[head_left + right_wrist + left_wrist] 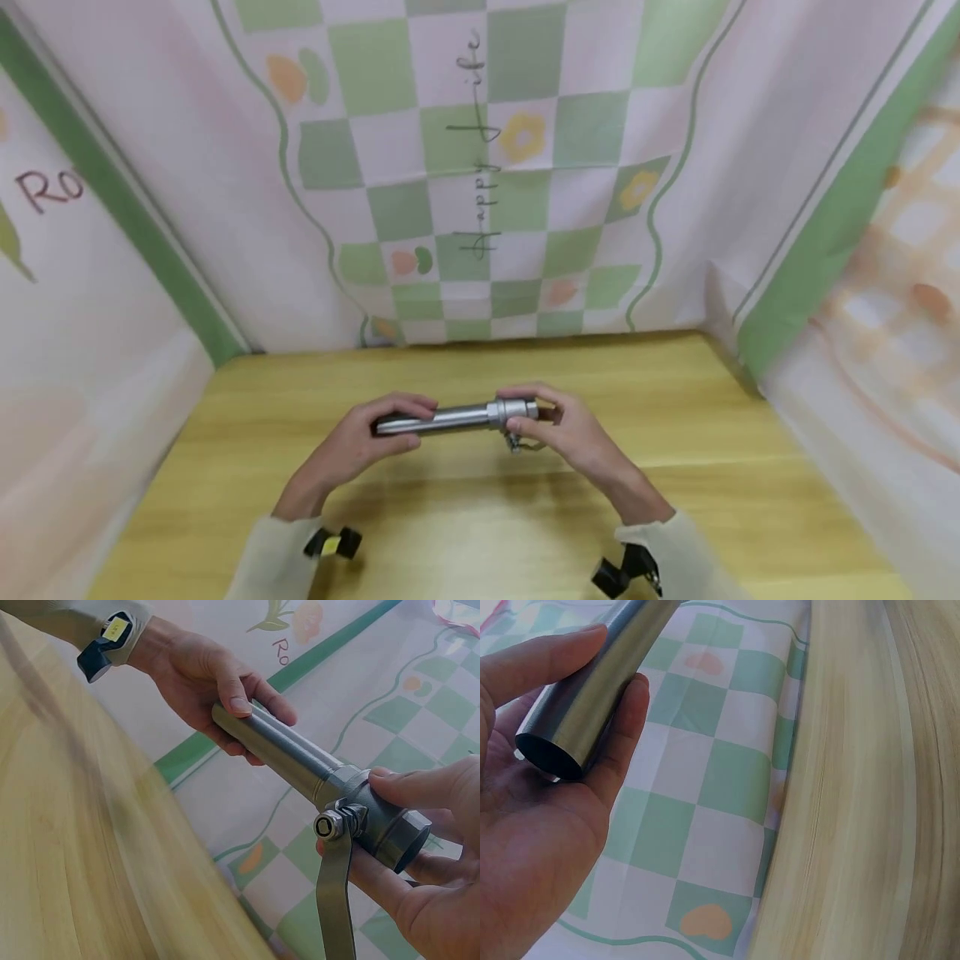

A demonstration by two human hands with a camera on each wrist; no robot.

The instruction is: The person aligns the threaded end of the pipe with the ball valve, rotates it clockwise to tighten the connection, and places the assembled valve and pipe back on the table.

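A straight metal pipe with a ball valve on its right end is held level above the table. My left hand grips the pipe near its free end, thumb on one side and fingers on the other. In the left wrist view the open, hollow end of the pipe faces the palm. With thumb and fingers my right hand holds the valve body. A flat lever handle hangs from the valve stem in the right wrist view, near the right fingers.
The wooden table lies under both hands. Behind it hangs a checked green and white cloth, with printed cloth walls left and right. Each sleeve cuff carries a small black device.
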